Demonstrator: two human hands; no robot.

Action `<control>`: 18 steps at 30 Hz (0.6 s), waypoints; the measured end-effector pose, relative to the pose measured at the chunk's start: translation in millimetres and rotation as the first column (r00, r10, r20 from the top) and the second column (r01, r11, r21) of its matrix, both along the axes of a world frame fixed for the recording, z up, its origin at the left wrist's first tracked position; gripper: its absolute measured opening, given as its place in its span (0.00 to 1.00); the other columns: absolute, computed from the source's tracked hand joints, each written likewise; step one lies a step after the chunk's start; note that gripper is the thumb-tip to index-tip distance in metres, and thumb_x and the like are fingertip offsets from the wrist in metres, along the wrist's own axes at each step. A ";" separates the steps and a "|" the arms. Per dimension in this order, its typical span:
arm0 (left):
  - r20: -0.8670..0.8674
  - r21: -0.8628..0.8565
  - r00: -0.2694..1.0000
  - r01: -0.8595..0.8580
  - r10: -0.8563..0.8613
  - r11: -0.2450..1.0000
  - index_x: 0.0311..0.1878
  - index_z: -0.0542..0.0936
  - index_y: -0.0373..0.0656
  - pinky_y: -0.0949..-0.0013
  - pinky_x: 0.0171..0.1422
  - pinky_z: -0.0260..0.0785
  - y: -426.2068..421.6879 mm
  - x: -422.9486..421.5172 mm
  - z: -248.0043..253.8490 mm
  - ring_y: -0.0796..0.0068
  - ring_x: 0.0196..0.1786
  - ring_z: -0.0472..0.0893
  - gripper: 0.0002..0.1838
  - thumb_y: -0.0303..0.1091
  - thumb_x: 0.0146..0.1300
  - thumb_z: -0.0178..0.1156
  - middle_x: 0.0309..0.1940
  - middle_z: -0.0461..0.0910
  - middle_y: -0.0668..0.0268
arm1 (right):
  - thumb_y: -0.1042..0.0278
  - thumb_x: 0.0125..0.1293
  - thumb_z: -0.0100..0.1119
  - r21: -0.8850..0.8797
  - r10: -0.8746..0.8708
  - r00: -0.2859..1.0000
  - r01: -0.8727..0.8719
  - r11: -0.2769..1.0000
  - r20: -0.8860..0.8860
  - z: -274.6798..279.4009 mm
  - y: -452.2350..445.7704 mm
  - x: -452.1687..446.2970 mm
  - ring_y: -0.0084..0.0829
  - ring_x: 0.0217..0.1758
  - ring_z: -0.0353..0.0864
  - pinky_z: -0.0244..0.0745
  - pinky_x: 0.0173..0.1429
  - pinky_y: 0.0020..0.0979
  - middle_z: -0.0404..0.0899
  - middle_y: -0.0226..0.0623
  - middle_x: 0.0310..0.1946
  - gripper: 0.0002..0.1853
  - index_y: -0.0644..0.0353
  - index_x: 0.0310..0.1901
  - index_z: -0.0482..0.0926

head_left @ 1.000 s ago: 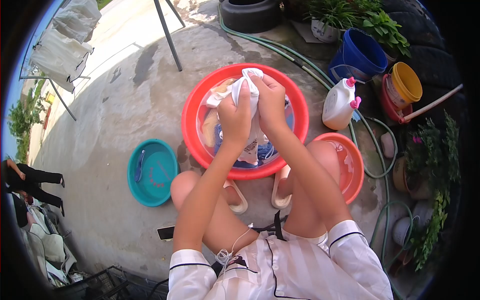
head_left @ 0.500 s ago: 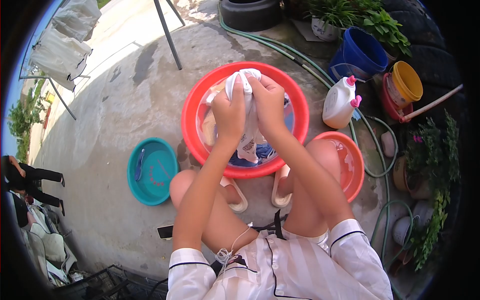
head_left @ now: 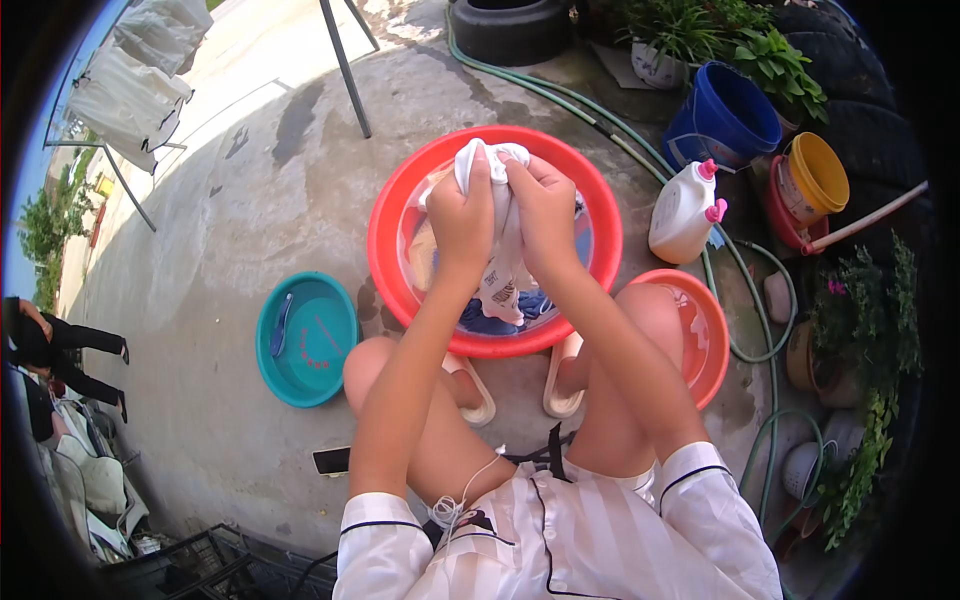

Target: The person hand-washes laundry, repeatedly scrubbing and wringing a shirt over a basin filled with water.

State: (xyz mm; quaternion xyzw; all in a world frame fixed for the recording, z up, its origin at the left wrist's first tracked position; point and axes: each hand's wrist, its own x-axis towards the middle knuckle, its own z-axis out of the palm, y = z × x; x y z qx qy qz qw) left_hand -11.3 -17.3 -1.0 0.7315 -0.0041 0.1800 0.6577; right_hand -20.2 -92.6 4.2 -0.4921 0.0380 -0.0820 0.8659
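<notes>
Over the red basin (head_left: 391, 290), both my hands grip a white sock (head_left: 503, 285) with dark printed lettering. My left hand (head_left: 462, 222) is closed on the left side of its bunched top, thumb upward. My right hand (head_left: 545, 210) pinches the right side, close beside the left. The sock's lower end hangs down between my wrists into the basin. Under it lie blue cloth (head_left: 487, 319) and a pale yellowish cloth (head_left: 424, 253) in water. My fingertips are partly hidden behind the fabric.
A teal basin (head_left: 270, 375) holding a blue-handled brush (head_left: 283, 325) stands at left. An orange-red basin (head_left: 712, 350) is by my right knee. Detergent bottles (head_left: 680, 215), a green hose (head_left: 708, 290) and buckets (head_left: 730, 110) stand at right. A phone (head_left: 331, 461) lies on the concrete. Another person (head_left: 65, 340) is at far left.
The view has shifted slightly, moving the surroundings a little to the right. Both hands keep their grip on the sock, with only a slight movement of the right fingers.
</notes>
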 end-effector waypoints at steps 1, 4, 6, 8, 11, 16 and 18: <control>0.055 0.055 0.998 0.020 -0.023 0.998 0.30 0.78 0.31 0.68 0.31 0.66 -3.9 -7.7 -0.6 0.76 0.25 0.76 0.21 0.44 0.64 0.50 0.19 0.77 0.59 | 0.69 0.62 0.52 0.033 -0.013 1.000 0.014 0.999 -0.024 0.3 -5.2 2.6 0.15 0.29 0.72 0.67 0.33 0.20 0.77 0.29 0.29 0.09 0.66 0.35 0.79; 0.191 0.202 0.980 0.022 -0.062 0.979 0.32 0.78 0.31 0.69 0.32 0.67 -7.5 -17.6 -1.8 0.76 0.26 0.76 0.20 0.43 0.64 0.51 0.20 0.77 0.59 | 0.69 0.62 0.51 0.041 -0.005 0.999 0.007 0.999 -0.039 -5.4 -9.6 7.8 0.16 0.29 0.73 0.67 0.33 0.20 0.78 0.30 0.28 0.09 0.66 0.34 0.79; 0.080 0.033 0.994 0.074 -0.077 0.997 0.32 0.78 0.33 0.74 0.33 0.65 -5.1 -14.8 4.4 0.81 0.28 0.74 0.20 0.44 0.64 0.50 0.23 0.76 0.65 | 0.70 0.62 0.52 0.027 0.024 0.999 -0.024 0.999 -0.027 -3.2 -9.1 6.5 0.16 0.29 0.74 0.67 0.33 0.19 0.78 0.30 0.28 0.09 0.67 0.35 0.79; 0.002 -0.111 0.999 0.051 -0.051 0.992 0.31 0.77 0.34 0.74 0.31 0.64 3.1 -5.9 6.4 0.82 0.27 0.73 0.21 0.45 0.65 0.49 0.22 0.75 0.67 | 0.70 0.62 0.52 -0.004 0.068 0.998 -0.068 0.998 0.004 3.8 -5.6 0.6 0.15 0.29 0.73 0.67 0.33 0.19 0.78 0.30 0.28 0.10 0.67 0.37 0.79; -0.041 -0.219 0.998 -0.048 0.040 0.975 0.26 0.75 0.33 0.71 0.27 0.63 17.2 19.9 0.1 0.80 0.23 0.72 0.22 0.45 0.65 0.48 0.18 0.74 0.66 | 0.69 0.61 0.53 -0.239 0.164 0.984 -0.144 0.960 0.067 1.3 1.6 -8.2 0.15 0.30 0.73 0.66 0.33 0.18 0.78 0.29 0.28 0.11 0.69 0.39 0.79; 0.095 -0.041 0.993 -0.062 0.066 0.997 0.23 0.75 0.34 0.68 0.26 0.63 3.7 14.0 -0.5 0.75 0.21 0.73 0.23 0.45 0.64 0.50 0.16 0.74 0.62 | 0.69 0.61 0.53 -0.192 -0.004 0.999 0.013 0.981 0.043 0.1 2.6 -0.1 0.14 0.28 0.72 0.66 0.31 0.19 0.77 0.28 0.27 0.10 0.68 0.38 0.79; 0.210 0.133 0.977 -0.012 -0.017 0.991 0.23 0.76 0.33 0.66 0.27 0.64 -5.1 -2.3 -1.8 0.71 0.20 0.75 0.22 0.44 0.63 0.51 0.16 0.75 0.58 | 0.69 0.61 0.53 -0.027 -0.012 0.999 0.011 1.000 -0.041 -3.3 -6.6 9.3 0.15 0.28 0.73 0.67 0.32 0.19 0.77 0.28 0.27 0.09 0.66 0.37 0.79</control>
